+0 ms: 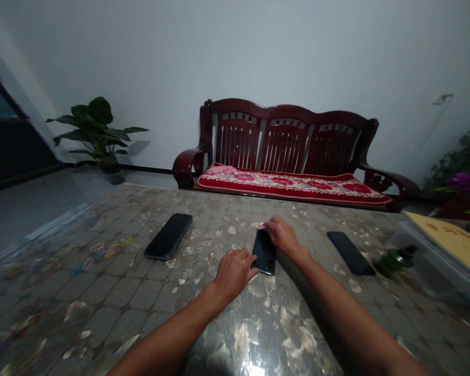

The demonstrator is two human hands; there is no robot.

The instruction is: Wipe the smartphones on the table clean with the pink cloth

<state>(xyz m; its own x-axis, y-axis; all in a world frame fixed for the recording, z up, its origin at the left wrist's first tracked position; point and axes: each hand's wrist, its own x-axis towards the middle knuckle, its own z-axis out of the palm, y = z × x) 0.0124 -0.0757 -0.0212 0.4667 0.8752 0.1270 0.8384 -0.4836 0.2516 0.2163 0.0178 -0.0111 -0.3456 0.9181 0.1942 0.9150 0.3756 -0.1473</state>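
At the far left, a potted plant [97, 128] spread broad, pointed, leathery green leaves beside a plain pale wall. Nearer, thin stretchy loops [112, 251] in pink, yellow and blue lay scattered on the tabletop [102, 292], whose grey surface bore a tile-like grid and pale, petal-shaped patches. Next came a black phone [169, 236], a flat slab with rounded corners and a glossy face, lying aslant. The left hand [235, 269] lay low with its fingers bent, its tips touching the left edge of the dark phone [263, 250]; whether it gripped, I could not tell. That smooth, glassy phone lay flat on the tabletop between the two hands. At its far end the right hand [282, 235] pinched a small, soft-looking pink scrap [261, 225]. Behind stood a polished reddish wooden bench [282, 108] with slatted back and curled arms, covered by a red floral cloth [282, 181]. Rightward lay a slim dark-blue phone [351, 253], then a translucent green bottle [394, 261] just beside a clear plastic box [426, 266] topped with a yellow sheet [454, 237].
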